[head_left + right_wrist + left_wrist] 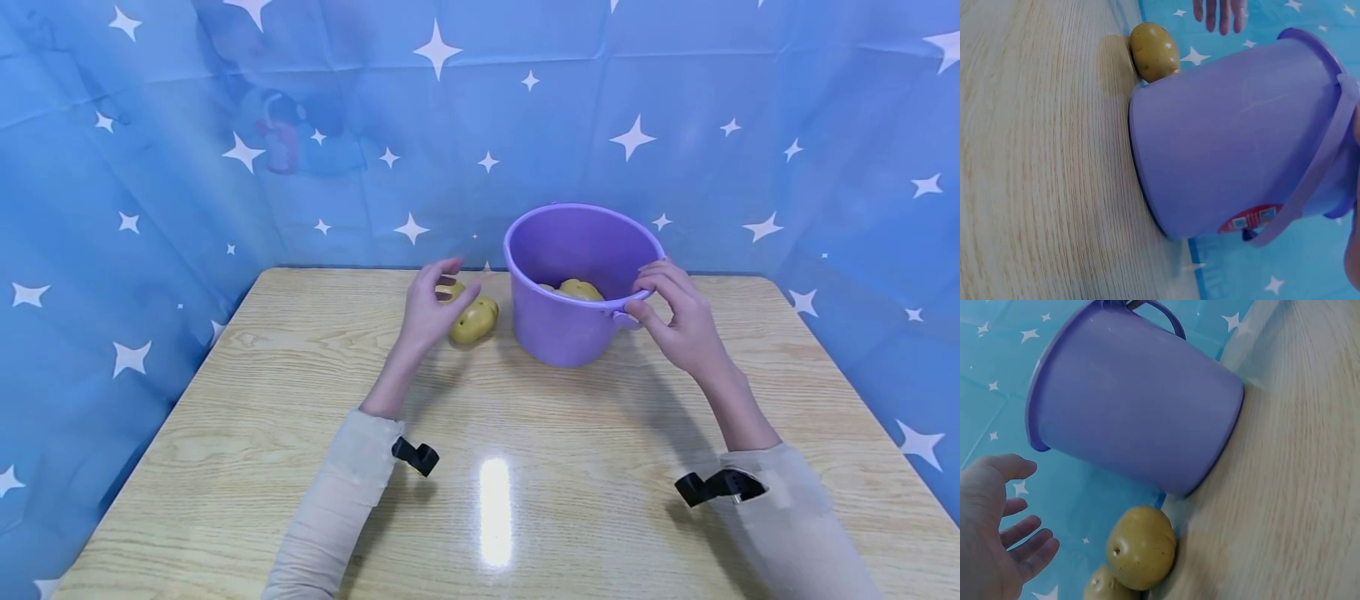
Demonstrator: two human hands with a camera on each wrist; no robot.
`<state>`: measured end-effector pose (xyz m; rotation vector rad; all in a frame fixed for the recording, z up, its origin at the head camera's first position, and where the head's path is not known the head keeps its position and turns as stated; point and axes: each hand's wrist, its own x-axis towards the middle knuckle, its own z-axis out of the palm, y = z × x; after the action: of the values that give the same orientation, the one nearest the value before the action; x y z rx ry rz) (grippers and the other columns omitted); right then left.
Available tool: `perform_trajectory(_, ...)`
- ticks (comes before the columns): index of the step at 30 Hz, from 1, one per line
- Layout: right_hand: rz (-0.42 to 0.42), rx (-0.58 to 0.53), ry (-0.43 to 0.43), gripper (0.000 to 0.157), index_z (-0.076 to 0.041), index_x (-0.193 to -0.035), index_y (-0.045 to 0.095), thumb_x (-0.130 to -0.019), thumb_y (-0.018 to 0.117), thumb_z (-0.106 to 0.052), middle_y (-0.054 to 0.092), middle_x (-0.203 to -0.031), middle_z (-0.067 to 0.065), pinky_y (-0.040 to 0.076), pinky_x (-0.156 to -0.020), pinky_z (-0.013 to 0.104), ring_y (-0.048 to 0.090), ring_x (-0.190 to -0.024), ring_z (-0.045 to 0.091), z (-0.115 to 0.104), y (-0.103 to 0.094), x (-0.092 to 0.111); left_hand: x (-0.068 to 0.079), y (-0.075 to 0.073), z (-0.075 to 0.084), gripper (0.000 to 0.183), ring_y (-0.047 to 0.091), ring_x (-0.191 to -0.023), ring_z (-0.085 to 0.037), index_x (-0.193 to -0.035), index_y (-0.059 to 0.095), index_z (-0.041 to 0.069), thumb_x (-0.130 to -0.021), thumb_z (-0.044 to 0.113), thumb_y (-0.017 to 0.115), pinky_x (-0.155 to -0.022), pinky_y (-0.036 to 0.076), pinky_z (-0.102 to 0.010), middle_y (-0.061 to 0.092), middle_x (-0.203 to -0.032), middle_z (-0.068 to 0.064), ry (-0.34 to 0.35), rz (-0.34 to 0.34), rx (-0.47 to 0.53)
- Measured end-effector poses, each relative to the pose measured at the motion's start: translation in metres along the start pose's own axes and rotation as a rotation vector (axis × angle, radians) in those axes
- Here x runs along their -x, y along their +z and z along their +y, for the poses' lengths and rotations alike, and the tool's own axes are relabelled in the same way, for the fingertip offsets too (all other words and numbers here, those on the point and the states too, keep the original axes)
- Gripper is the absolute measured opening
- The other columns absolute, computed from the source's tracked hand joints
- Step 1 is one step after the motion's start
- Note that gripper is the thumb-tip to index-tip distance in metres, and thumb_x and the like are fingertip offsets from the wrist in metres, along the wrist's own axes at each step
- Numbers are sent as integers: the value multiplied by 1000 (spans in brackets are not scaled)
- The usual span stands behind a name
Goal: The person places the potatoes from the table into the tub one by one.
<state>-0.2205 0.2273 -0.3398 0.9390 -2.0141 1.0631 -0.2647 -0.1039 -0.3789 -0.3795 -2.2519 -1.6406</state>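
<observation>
A purple bucket (564,329) stands near the back of the wooden table. Yellow-brown potatoes (581,289) lie inside it, partly hidden by its front wall. My right hand (678,321) grips the bucket's rim on the right, close to the handle's end; in the right wrist view the strap-like handle (1319,169) hangs against the bucket's side. Left of the bucket, two potatoes (1141,548) rest together on the table. My left hand (432,307) is above them with fingers spread and nothing held; in the left wrist view it is apart from both potatoes.
The wooden table (247,450) reaches back to a blue star-patterned cloth (360,108) that hangs behind and at both sides. A black mount (415,456) sits on the left sleeve, another black mount (720,486) on the right one.
</observation>
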Motion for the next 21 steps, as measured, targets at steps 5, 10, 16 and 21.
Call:
perform_trajectory(5, 8, -3, -2, 48, 11, -89, 62, -99, 65, -36, 59, -96, 30, 35, -114, 40, 51, -104, 40, 3, 1, 1, 1, 0, -8, 51, 57, -114, -43, -132, 59, -4, -90, 17, 77, -96, 51, -53, 58, -128, -19, -25, -7, -8)
perform_trajectory(10, 10, -4, -4, 49, 11, -89, 62, -99, 65, -37, 59, -96, 30, 33, -116, 45, 51, -103, 42, 3, 1, 1, 0, 1, -16, 48, 58, -112, -45, -130, 59, -7, -90, 14, 76, -95, 53, -51, 59, -126, -23, -44, -26, -20)
perform_trajectory(16, -3, -1, -12, 52, 13, -88, 60, -100, 62, -38, 59, -96, 31, 31, -115, 56, 50, -101, 44, -2, 0, -1, 0, 2, -22, 48, 59, -112, -42, -130, 59, -7, -90, 11, 76, -95, 54, -44, 58, -128, -27, -76, -71, -37)
perform_trajectory(21, -2, 3, -5, 54, 12, -89, 62, -99, 63, -41, 61, -97, 28, 30, -116, 57, 52, -103, 39, 6, 0, 2, 1, 4, -26, 51, 58, -114, -40, -132, 57, -6, -90, 14, 77, -98, 52, -45, 57, -128, -28, -103, -96, -53)
